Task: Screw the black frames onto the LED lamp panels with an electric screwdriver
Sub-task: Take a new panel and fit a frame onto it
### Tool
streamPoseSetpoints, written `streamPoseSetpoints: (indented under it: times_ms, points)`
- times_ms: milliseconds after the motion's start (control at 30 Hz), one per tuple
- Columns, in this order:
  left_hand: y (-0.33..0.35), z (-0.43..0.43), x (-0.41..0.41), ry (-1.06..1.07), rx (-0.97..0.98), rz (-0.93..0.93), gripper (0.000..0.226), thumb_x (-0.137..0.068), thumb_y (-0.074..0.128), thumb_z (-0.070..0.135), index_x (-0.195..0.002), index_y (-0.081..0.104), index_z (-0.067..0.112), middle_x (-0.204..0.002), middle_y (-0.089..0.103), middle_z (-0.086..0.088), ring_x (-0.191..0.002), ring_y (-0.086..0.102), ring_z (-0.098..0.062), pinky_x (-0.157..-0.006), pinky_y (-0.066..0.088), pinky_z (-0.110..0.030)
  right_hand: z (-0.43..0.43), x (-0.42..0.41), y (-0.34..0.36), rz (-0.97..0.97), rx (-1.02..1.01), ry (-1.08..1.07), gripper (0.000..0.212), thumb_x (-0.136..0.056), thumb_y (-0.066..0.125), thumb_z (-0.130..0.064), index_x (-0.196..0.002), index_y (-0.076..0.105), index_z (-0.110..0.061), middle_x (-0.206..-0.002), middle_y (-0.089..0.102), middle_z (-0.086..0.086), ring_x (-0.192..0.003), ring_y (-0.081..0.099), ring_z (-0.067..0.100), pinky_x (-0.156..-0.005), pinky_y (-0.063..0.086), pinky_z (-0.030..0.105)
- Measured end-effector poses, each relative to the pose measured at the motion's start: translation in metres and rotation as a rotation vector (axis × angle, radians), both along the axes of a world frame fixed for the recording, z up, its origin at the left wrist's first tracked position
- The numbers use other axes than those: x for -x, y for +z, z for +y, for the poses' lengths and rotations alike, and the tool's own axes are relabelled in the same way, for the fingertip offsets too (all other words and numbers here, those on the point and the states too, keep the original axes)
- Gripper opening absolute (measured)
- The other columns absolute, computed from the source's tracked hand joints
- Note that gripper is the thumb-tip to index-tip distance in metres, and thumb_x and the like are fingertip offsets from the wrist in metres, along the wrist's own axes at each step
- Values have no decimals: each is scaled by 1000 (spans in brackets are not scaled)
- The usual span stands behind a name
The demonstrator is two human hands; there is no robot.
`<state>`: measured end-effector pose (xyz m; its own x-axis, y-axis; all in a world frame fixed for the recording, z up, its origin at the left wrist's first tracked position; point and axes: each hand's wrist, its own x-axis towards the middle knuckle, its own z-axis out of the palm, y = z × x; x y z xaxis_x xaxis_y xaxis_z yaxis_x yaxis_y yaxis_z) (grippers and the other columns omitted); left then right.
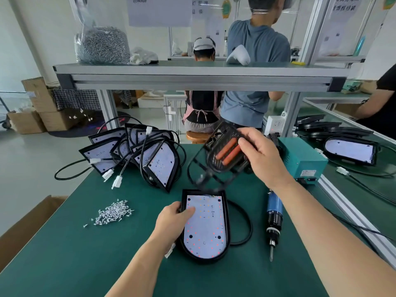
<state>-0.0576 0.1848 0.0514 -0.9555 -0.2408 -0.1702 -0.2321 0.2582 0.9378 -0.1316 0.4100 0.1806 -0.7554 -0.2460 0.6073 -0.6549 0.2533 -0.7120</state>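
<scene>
From my station I see the left hand [174, 219] resting on the lamp panel [205, 228], which lies flat on the green table [85, 254] in front of the person. Its fingers are close together and nearly straight on the white face, near the upper left corner, and the thumb is at the black rim. The right hand [261, 153] holds the black frame [222, 159] in the air, tilted, above the far end of this panel and not touching it. The fingers are curled around the upper right part of the frame. Two orange cylinders sit in the frame's dark middle part, and its lower end is blurred. The electric screwdriver [274, 215] lies on the table just to the right of the panel, its tip pointing toward the person. A small heap of screws [113, 213] lies to the left. More lamp panels [137, 151] with cables are piled at the far left of the table, and a teal box [304, 159] stands at the far right
</scene>
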Motion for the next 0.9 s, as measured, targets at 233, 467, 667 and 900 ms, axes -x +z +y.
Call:
streamPoseSetpoints:
  times_ms: [233, 467, 667, 900]
  points:
    - [-6, 0, 7, 74, 84, -8, 70, -101, 37, 61, -97, 69, -1, -95, 74, -15, -85, 64, -27, -90, 51, -40, -19, 21, -41, -393, -313, 18, 23, -101, 57, -14, -112, 77, -16, -109, 74, -5, -104, 66, 13, -94, 48, 30]
    - [-11, 1, 7, 95, 61, 14, 66, -102, 32, 59, -51, 52, 22, -54, 56, 10, -65, 50, -21, -74, 47, -38, -56, 25, -73, -469, -496, 5, 25, -100, 54, -17, -111, 77, -18, -113, 73, -3, -108, 65, 18, -94, 48, 30]
    - [-10, 3, 8, 89, 66, 5, 70, -93, 35, 71, -67, 57, 10, -66, 60, 4, -69, 52, -19, -75, 47, -36, -71, 6, -100, -74, -668, -360, 28, -97, 51, -19, -105, 77, -22, -102, 61, 0, -104, 53, 25, -91, 37, 38]
    - [-7, 5, 2, 39, 54, 42, 37, -84, 63, 58, -68, 65, 25, -63, 64, 12, -66, 57, -15, -65, 47, -31, -78, -18, -122, -49, -783, -472, 28, -94, 47, -16, -117, 59, -23, -112, 58, -3, -110, 49, 25, -92, 31, 38]
